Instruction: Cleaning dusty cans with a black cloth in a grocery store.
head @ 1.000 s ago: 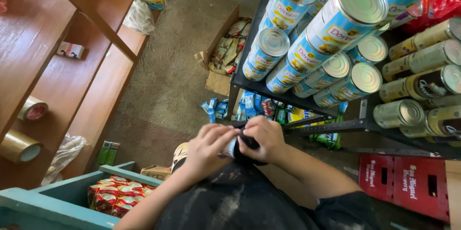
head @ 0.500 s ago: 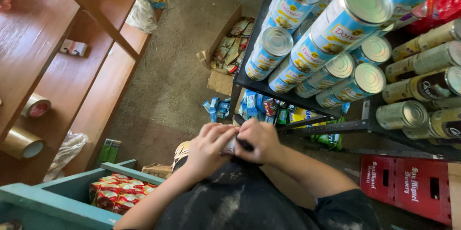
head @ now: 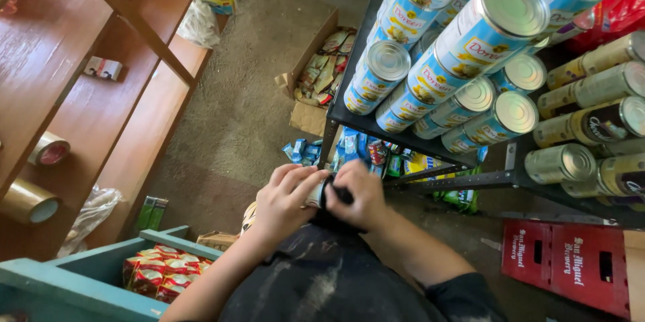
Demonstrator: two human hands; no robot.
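Head camera view, looking straight down at a person's two bare hands pressed together just above their dark shirt. Left hand (head: 285, 202) curls its fingers around a small can (head: 314, 194), only a pale sliver of which shows between the palms. Right hand (head: 363, 195) clenches a black cloth (head: 334, 195) against that can, fingers bent tight. Just beyond the hands stands a dark metal shelf (head: 349, 120) crowded with stacked blue-labelled tins (head: 470, 46) and gold tins (head: 598, 120). Below left, a teal crate (head: 80, 275) holds red packets (head: 158, 271); tape rolls (head: 40, 174) sit on a wooden counter. Judging from the narrow grip, the can could slip out sideways if the cloth drags across it, dropping to the floor. An elbow swung outward might also knock the closely stacked tins loose.
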